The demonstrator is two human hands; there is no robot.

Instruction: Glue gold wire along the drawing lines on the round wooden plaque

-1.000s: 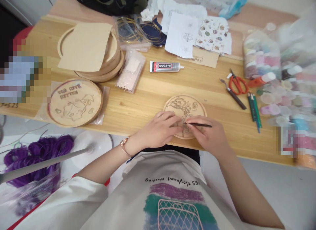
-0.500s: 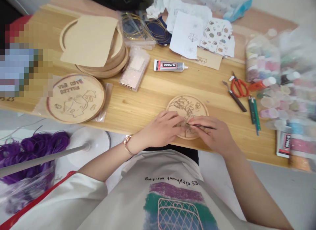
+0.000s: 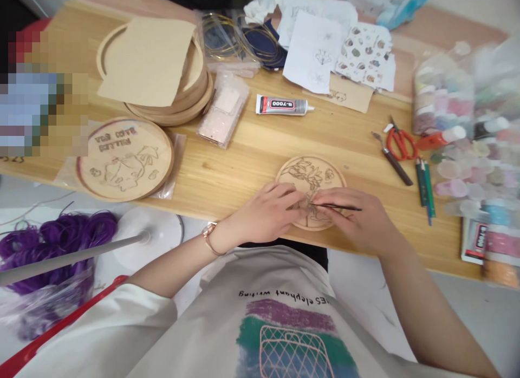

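Observation:
A small round wooden plate (image 3: 311,169) with a raised rim and a dark-lined flower drawing lies near the table's front edge. My right hand (image 3: 359,218) is closed on slim dark tweezers (image 3: 339,207), their tip low over the plate's middle. From the left, my left hand (image 3: 272,211) reaches across the plate's lower left. Its thumb and forefinger come together close to the tweezers' tip. Whatever is between these fingers is too small to make out. Both hands partly cover the lower half of the drawing.
Beyond the plate lies a glue tube (image 3: 281,105). To the right are red-handled scissors (image 3: 401,143), a dark-handled tool (image 3: 393,160), pencils (image 3: 424,188) and several jars. A larger drawn plate (image 3: 125,160) lies left, below stacked wooden trays (image 3: 195,99). Coiled gold wire (image 3: 219,37) and papers (image 3: 311,53) lie behind.
The camera view has shifted slightly, so things on the right appear farther right. My hands hold nearly the same pose over the plate, with the tweezers still in my right hand.

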